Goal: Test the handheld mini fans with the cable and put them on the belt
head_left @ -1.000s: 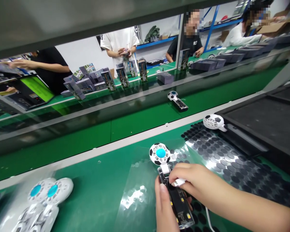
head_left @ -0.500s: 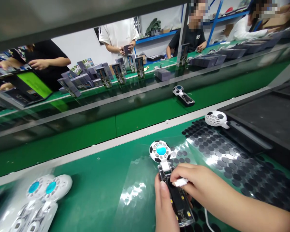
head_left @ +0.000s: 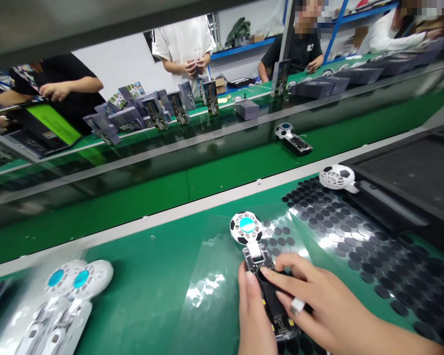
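A small fan (head_left: 246, 228) with a round soccer-ball head, a blue centre and a dark handle lies in my left hand (head_left: 253, 310), whose thumb rests along the handle's left edge. My right hand (head_left: 311, 296) is over the handle's right side, its index fingertip on the round black spot near the top of the handle. A white cable plug (head_left: 297, 305) is held among the lower fingers of that hand. Beneath and beside the fan are clear sheets with round black stickers (head_left: 346, 231).
Two white fans (head_left: 82, 279) lie at the lower left. Another soccer-ball fan (head_left: 336, 177) rests by a black tray (head_left: 410, 162) on the right. Beyond the white rail, one more fan (head_left: 298, 144) lies on the green belt (head_left: 151, 197). Several people and grey boxes (head_left: 247, 109) are across the line.
My right index finger has extended onto the handle, and the plug has moved down and right, away from the handle's top. The fan on the belt appears farther right.
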A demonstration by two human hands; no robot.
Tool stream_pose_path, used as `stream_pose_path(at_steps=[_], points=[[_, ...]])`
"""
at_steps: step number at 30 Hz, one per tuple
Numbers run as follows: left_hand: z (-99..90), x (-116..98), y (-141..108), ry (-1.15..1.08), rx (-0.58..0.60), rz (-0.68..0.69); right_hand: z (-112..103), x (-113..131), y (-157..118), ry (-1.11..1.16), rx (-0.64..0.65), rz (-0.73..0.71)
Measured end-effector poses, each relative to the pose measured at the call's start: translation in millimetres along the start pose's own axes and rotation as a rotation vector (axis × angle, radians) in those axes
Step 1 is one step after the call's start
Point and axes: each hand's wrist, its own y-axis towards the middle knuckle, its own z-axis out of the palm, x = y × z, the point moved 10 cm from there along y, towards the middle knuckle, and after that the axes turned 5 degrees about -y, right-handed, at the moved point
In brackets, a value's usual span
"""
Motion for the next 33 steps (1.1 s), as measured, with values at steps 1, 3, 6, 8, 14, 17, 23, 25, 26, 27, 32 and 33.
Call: stream_pose_path(at_steps=[1,3,6,8,14,17,23,25,26,27,32,33], points=[[0.9,0,-1,0.03,0.009,-0.002,0,0,-1,-0.005,0.019,-0.013],[2.8,0,-2,0.084,0.031,-0.015,0,-1,-2,0.007,0.085,-0.028],[7.8,-2,-4,0.094,0.081,-0.015,-1,-9,-3,0.191,0.217,0.046],[14.8,-2,-7,0.087,0.146,-0.029,-6,-23,-4,0.441,0.205,0.223],[32.6,-2,-13,-0.069,0.303,-0.072,-6,-44,-16,0.812,0.118,0.535],[41.4,-1,-20,-0.14,0.407,-0.133,-2,-41,-20,0.79,0.147,0.539],[50.5,-16,-38,-0.06,0.56,-0.018,-19,-29,-27,0.65,0.101,0.503],[54.1,-16,-44,-0.129,0.59,-0.045,-26,-16,-26,0.629,0.109,0.422],[55.7,-15,-46,-0.168,0.598,-0.07,-27,-9,-26,0.628,0.126,0.391],[56.4,-14,-48,-0.202,0.596,-0.088,-28,-5,-26,0.629,0.143,0.374],[54.8,-13,-50,-0.227,0.549,-0.097,-34,3,-31,0.577,0.129,0.358],[54.8,-12,-51,-0.22,0.545,-0.103,-36,4,-31,0.545,0.116,0.348]])
